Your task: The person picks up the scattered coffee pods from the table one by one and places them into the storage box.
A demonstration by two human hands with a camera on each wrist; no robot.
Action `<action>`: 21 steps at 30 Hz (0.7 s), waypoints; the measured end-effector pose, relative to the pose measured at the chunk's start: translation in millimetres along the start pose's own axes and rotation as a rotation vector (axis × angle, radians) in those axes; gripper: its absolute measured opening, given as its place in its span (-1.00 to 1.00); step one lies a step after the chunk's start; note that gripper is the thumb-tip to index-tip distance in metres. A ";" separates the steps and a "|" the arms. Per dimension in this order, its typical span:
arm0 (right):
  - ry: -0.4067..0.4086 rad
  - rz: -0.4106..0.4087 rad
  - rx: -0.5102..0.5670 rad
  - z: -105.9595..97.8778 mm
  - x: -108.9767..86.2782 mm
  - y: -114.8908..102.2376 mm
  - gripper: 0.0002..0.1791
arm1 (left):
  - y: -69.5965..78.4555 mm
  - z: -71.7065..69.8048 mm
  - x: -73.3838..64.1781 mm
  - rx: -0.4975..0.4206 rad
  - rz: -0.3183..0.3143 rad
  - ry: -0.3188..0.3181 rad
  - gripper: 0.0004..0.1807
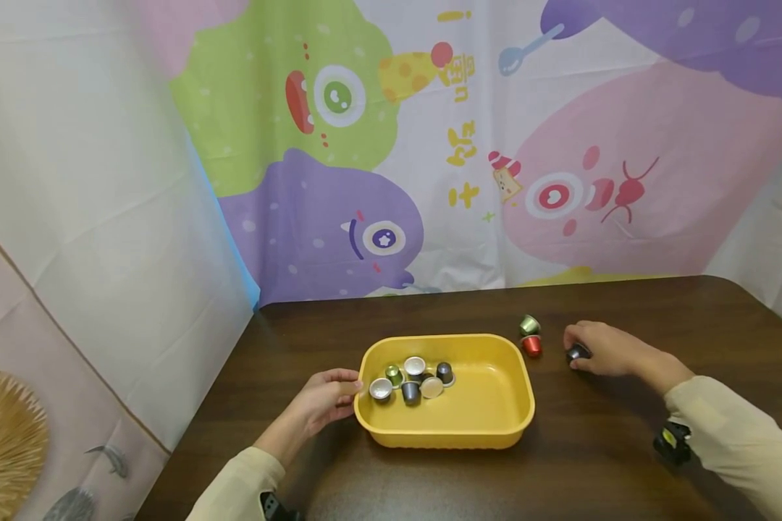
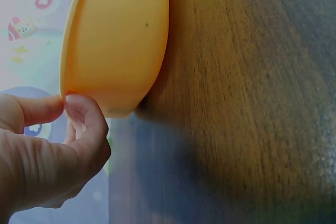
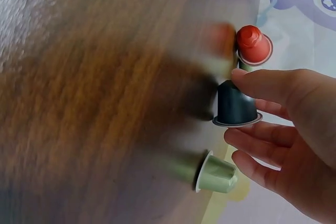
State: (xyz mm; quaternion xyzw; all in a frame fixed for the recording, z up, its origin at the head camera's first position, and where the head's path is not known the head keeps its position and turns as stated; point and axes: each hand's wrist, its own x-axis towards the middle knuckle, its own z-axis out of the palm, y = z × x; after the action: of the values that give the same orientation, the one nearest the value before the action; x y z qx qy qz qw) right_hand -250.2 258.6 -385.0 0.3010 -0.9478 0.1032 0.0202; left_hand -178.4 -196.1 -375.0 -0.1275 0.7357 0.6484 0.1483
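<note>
My left hand (image 1: 329, 398) pinches the left rim of a yellow tray (image 1: 443, 440), thumb on one side and fingers on the other, as the left wrist view shows. Several coffee capsules lie in the tray's left half, among them a green one (image 1: 394, 375) and a dark one (image 1: 411, 394). To the right of the tray, my right hand (image 1: 602, 349) holds a dark coffee capsule (image 3: 236, 104) between thumb and fingers at the table. A red capsule (image 1: 531, 345) and a green capsule (image 1: 529, 325) lie between this hand and the tray.
In the right wrist view another light green capsule (image 3: 218, 174) lies on the table beyond the fingers; the head view does not show it. The brown table (image 1: 287, 333) ends at a cartoon-printed cloth (image 1: 482, 246) behind, with pale cloth hanging at both sides.
</note>
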 end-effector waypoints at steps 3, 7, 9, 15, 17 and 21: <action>-0.009 0.001 0.006 1.3 1.1 -0.7 -0.75 | -0.1 -0.2 0.0 0.000 0.007 -0.010 -0.66; -0.018 -0.003 0.016 1.6 2.3 -1.6 -0.76 | -0.1 0.0 -0.3 -0.004 0.011 -0.013 -0.65; -0.024 -0.004 0.017 1.2 2.8 -2.3 -0.76 | 0.0 0.2 -0.1 -0.005 0.012 -0.014 -0.65; -0.039 -0.008 0.022 -0.4 2.8 -3.9 -0.76 | 0.0 0.4 0.3 -0.008 0.011 -0.013 -0.66; -0.036 -0.011 0.023 -1.0 2.5 -4.5 -0.76 | 0.1 0.6 0.4 -0.008 0.012 -0.011 -0.66; -0.025 -0.020 0.020 -2.0 2.2 -6.1 -0.76 | -0.2 0.8 0.4 -0.005 0.012 -0.007 -0.67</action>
State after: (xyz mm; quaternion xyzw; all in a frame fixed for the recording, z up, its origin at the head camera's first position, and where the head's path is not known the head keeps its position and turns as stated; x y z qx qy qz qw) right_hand -248.5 252.9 -381.6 0.3118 -0.9439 0.1085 0.0063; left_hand -178.6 -195.3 -375.5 -0.1212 0.7344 0.6516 0.1464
